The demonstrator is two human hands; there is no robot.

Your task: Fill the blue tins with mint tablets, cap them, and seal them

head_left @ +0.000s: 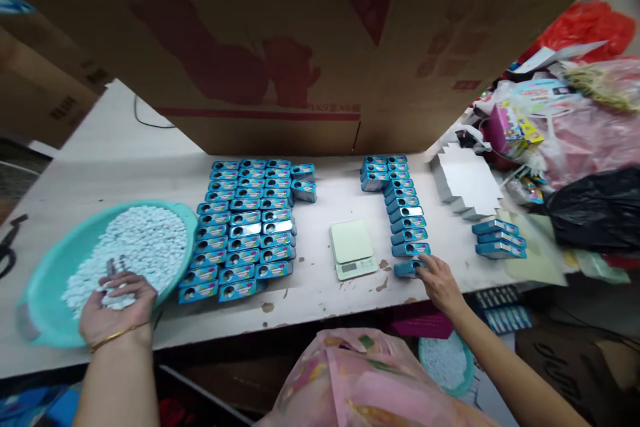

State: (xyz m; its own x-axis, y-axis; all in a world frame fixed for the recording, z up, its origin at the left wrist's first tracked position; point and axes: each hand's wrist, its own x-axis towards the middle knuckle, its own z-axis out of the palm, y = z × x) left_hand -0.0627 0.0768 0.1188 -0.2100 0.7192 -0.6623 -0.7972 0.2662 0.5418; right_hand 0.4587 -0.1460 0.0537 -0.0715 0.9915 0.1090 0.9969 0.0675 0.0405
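Note:
My left hand is over a turquoise basin of small white pieces, palm up, with fingers curled around some of the pieces. Small greyish bits show by its fingertips; what they are is unclear. At the front end of the right column of blue boxes, my right hand grips a small blue box by its right end. Between the hands lies a pale kitchen scale with nothing on its plate. Rows of similar blue boxes stand beside the basin.
A large cardboard carton stands along the table's back. White folded card and a few blue boxes lie at right, near bags. Below the table edge is another basin of white pieces. Scissors lie far left.

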